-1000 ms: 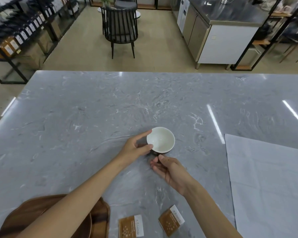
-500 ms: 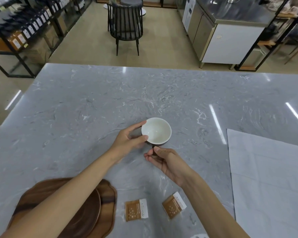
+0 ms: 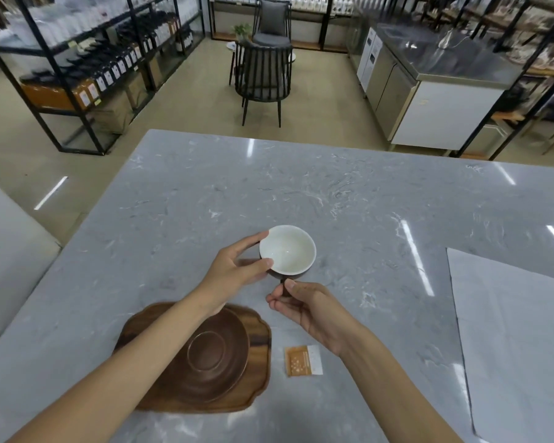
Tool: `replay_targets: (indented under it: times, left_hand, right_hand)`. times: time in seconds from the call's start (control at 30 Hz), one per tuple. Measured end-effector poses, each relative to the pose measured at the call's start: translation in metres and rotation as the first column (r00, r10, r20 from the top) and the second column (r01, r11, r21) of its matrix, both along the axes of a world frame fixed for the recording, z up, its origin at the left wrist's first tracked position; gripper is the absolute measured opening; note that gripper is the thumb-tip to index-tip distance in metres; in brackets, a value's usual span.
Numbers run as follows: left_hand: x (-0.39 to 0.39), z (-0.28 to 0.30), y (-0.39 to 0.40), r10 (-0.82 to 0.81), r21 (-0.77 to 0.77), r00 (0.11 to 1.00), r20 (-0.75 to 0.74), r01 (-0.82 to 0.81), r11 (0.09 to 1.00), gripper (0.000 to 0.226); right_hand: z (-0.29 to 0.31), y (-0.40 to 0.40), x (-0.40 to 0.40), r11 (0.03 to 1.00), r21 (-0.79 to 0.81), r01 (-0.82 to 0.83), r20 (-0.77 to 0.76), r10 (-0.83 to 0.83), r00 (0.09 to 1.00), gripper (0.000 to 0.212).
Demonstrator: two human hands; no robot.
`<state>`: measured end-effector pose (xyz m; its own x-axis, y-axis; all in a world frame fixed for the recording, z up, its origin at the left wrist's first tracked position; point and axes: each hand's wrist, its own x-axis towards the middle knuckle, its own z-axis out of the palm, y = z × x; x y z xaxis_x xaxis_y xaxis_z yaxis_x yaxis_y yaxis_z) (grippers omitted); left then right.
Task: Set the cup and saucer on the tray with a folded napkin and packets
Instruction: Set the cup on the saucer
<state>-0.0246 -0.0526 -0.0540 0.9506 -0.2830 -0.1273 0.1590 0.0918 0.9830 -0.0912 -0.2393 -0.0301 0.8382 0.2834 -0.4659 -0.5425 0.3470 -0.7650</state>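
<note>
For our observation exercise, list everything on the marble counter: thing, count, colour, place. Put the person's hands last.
White ceramic cup: one, white inside, dark outside, mid-counter, held.
Scalloped wooden tray: one, brown, near left.
Round wooden saucer: one, dark brown, on the tray.
Brown-and-white packet: one visible, right of the tray.
Pale grey flat napkin: one, far right.
Left hand: grips the cup's rim.
Right hand: pinches the cup's dark handle.

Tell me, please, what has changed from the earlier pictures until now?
Mostly the view moved: the head tipped up, so the tray with the saucer shows more fully and one packet is now hidden. The left hand still holds the cup by its rim; the right hand still pinches its handle. The napkin lies unfolded as before.
</note>
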Motion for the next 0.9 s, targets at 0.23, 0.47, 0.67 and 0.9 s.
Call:
replay_targets:
  times: [0.23, 0.47, 0.67, 0.9]
  left_hand:
    - [-0.041, -0.002, 0.056, 0.029, -0.002, 0.999, -0.029, -0.029, 1.0, 0.053]
    - [-0.085, -0.015, 0.104, 0.05, -0.004, 0.997, -0.059, -0.05, 0.999, 0.054]
    - [-0.113, -0.031, 0.128, 0.075, -0.016, 0.994, -0.085, -0.076, 0.997, 0.054]
    - [-0.132, -0.044, 0.141, 0.079, 0.011, 0.99, -0.114, -0.078, 0.997, 0.056]
  right_hand:
    - [0.006, 0.055, -0.035, 0.999, -0.041, -0.028, -0.026, 0.027, 0.999, 0.037]
    - [-0.007, 0.102, -0.074, 0.999, -0.032, -0.043, -0.059, 0.041, 0.997, 0.038]
    - [-0.02, 0.128, -0.104, 0.998, -0.046, -0.048, -0.08, 0.045, 0.996, 0.036]
    - [-0.029, 0.142, -0.126, 0.998, -0.06, -0.036, -0.104, 0.03, 0.994, 0.037]
